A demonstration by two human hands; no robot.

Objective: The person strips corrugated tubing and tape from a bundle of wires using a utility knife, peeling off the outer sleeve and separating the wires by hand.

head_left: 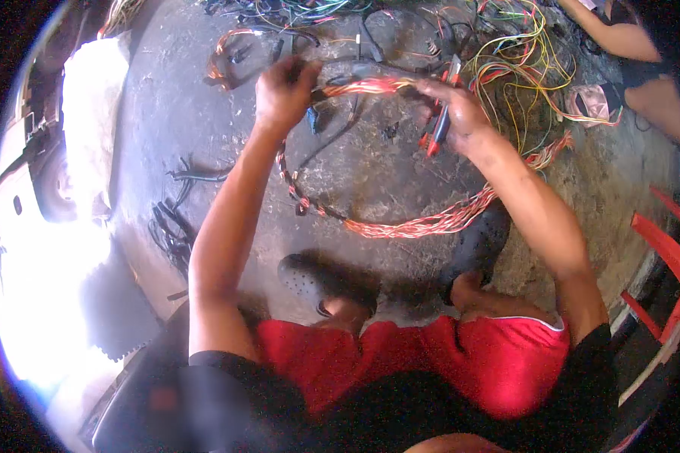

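Observation:
A wire bundle (pixel 374 86) of red, white and yellowish strands is stretched between my hands above the floor. My left hand (pixel 285 94) is closed round its left end, where dark wrapping shows. At the other end, my right hand (pixel 461 113) is closed on the bundle and also holds a pair of pliers (pixel 440 124) with red and black handles. The pliers stand nearly upright against the palm, and my fingers partly hide them. Below, a long red and white wire harness (pixel 415 228) curves across the floor, with dark tape bands along its left part.
Tangled yellow and green wires (pixel 533 57) lie at the upper right, near another person's arm (pixel 619 34). Black cables (pixel 172 226) rest at the left. My dark clogs (pixel 306 283) stand close to the harness. Red metal parts (pixel 661 245) are at the right edge.

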